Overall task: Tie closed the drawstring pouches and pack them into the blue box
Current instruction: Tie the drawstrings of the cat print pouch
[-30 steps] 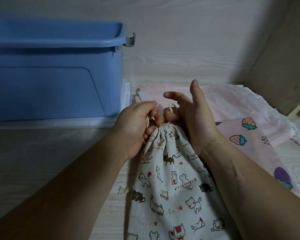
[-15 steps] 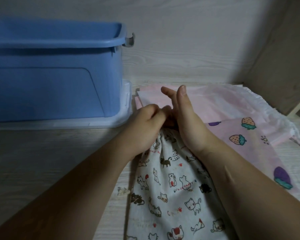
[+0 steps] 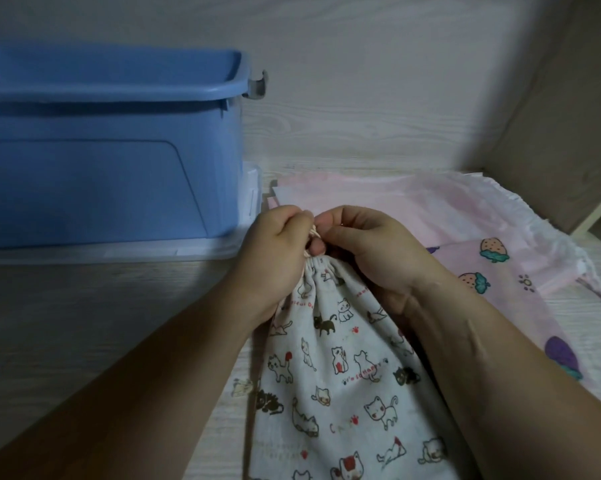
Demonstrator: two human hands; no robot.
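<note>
A white cat-print drawstring pouch (image 3: 344,375) lies on the pale wooden surface in front of me, its mouth gathered tight. My left hand (image 3: 274,247) and my right hand (image 3: 371,244) meet just above the gathered mouth. Each pinches the cream drawstring (image 3: 313,232), which shows as a small twist between the fingertips. The blue box (image 3: 112,150) stands open-topped at the back left, about a hand's width from my left hand.
Pink pouches (image 3: 430,209) lie flat behind and to the right, one printed with strawberries (image 3: 520,271). The blue box sits on a clear lid (image 3: 195,252). A wooden side wall (image 3: 569,116) closes the right; a back wall runs behind.
My right hand, with fingers extended before, has curled and now pinches the cord. Both hands have come together above the pouch mouth, which has shifted slightly toward me.
</note>
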